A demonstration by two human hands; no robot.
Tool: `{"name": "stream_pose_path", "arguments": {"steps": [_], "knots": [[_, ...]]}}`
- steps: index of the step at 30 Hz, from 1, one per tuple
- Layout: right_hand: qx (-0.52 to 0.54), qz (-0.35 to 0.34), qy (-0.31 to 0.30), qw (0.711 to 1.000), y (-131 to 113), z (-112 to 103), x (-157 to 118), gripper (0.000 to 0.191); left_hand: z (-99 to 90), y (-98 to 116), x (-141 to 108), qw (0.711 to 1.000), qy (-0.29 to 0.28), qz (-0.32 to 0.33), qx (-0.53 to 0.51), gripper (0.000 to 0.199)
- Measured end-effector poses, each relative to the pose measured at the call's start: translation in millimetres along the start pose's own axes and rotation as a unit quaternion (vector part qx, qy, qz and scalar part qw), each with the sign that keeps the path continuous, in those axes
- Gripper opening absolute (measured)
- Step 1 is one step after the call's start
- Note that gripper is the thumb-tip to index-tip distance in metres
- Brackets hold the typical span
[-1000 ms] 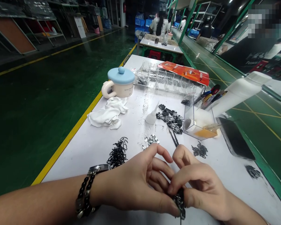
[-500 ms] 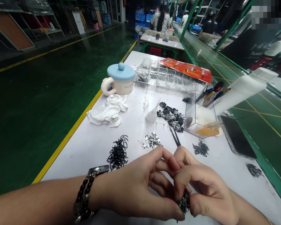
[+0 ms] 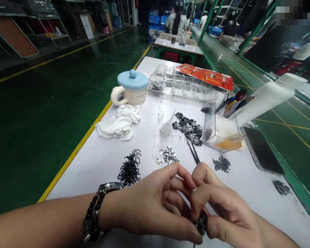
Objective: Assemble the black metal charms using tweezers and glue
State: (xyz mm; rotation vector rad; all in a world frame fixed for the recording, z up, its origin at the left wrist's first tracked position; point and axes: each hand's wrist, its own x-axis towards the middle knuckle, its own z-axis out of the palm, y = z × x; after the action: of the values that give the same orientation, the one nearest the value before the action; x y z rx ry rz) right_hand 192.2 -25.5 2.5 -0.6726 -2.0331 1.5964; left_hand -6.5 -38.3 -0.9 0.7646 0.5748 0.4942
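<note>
The left hand (image 3: 155,205) and right hand (image 3: 228,210) are pinching a small, black, seemingly plastic part (image 3: 202,223) at the view's five o'clock.

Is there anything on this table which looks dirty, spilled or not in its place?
Yes, slightly: dark smudges mark the white tabletop near the small spouted bottle, odd on a pale surface. The orange packet lies askew over part of the clear divided tray. The held black part is too hidden to judge.

Black part (image 3: 202,224) in two-handed grip (image 3: 155,205)
</note>
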Motion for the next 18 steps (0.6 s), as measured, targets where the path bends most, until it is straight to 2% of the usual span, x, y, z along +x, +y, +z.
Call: {"name": "stream_pose_path", "arguments": {"steps": [5, 10, 18], "knots": [[-0.026, 0.013, 0.011, 1.000, -3.0, -0.9, -2.1, 0.012, -3.6, -0.9, 3.3, 0.999, -0.018, -0.018, -0.029, 0.058], [-0.023, -0.008, 0.035, 0.999, -2.4, -1.3, -4.4, 0.008, -4.0, 1.4, 5.5, 0.998, -0.042, -0.029, -0.040, 0.045], [-0.016, 0.013, -0.029, 0.999, -7.2, -5.2, -3.1, 0.001, -6.1, -2.3, 5.6, 0.996, -0.058, -0.037, -0.048, 0.042]]}}
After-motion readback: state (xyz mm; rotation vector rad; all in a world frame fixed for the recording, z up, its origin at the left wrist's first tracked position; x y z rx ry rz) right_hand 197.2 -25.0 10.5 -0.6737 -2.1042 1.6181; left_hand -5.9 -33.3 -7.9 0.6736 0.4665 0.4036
